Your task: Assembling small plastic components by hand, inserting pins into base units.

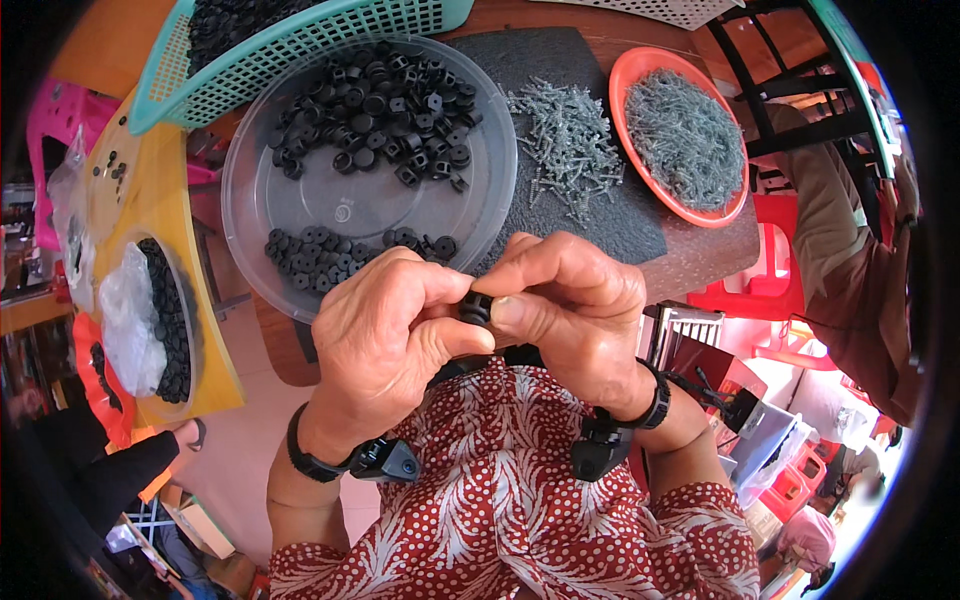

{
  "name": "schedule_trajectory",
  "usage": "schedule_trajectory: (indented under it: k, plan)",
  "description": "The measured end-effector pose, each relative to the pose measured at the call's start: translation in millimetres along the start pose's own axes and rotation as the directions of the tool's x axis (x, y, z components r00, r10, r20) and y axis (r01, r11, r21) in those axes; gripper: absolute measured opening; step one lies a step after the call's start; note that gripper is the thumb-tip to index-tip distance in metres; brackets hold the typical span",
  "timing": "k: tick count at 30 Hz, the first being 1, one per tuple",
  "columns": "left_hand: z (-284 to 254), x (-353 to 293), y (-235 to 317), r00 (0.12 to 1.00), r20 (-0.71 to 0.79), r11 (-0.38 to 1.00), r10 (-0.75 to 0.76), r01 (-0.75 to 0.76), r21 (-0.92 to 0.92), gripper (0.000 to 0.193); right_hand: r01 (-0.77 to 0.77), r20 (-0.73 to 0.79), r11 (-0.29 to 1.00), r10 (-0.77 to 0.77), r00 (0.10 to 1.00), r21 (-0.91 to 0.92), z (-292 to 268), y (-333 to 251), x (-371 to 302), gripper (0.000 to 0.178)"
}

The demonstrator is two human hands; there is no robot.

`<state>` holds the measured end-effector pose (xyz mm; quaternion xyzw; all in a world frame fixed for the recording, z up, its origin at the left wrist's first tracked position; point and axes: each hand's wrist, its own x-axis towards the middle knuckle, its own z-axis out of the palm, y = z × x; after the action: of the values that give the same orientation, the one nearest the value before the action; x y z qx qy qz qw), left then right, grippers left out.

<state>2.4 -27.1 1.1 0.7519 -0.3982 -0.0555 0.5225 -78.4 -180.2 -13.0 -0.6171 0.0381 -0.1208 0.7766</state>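
In front of my chest, my left hand (385,335) and my right hand (580,315) meet on a small round black plastic part (475,308). Thumb and forefinger of each hand pinch it from either side. The fingers partly cover it, so its exact kind cannot be told. Just beyond my hands lies a round clear plastic tray (233,205). A heap of ridged black plastic parts (375,110) fills its far side, and smaller black knob-like pieces (315,260) lie along its near side.
A dark mat (625,225) carries a pile of thin grey translucent pieces (570,140); an orange bowl (620,90) holds more. Behind the tray stands a teal basket (300,60). On a yellow table (215,340) at left is a tub of black parts (172,320). People are nearby.
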Motion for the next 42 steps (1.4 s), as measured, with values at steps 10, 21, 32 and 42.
schedule_trajectory:
  k: [10, 21, 32, 42]
  plan:
    - [2.5, -1.6, -2.1, 1.000, -0.010, 0.994, -0.027, 0.026, -0.104, 0.033, 0.048, -0.030, 0.998, -0.049, 0.998, -0.035, 4.5, -1.7, -3.0, 0.016]
    - [3.3, 1.4, -2.8, 0.987, -0.001, 0.986, 0.163, -0.163, 0.020, 0.032, 0.075, -0.003, 0.992, -0.076, 0.997, -0.102, 4.3, -6.3, -2.8, 0.014]
    - [4.3, 1.9, 4.3, 0.945, 0.004, 0.898, 0.328, -0.313, 0.310, 0.034, -0.210, 0.129, 0.966, 0.191, 0.973, 0.153, -6.0, -13.0, -3.8, 0.026]
    - [-25.8, -2.9, -12.2, 0.978, -0.189, 0.971, -0.091, 0.129, 0.200, 0.029, -0.106, -0.109, 0.971, 0.084, 0.991, -0.213, -46.5, -33.9, 37.1, 0.019]
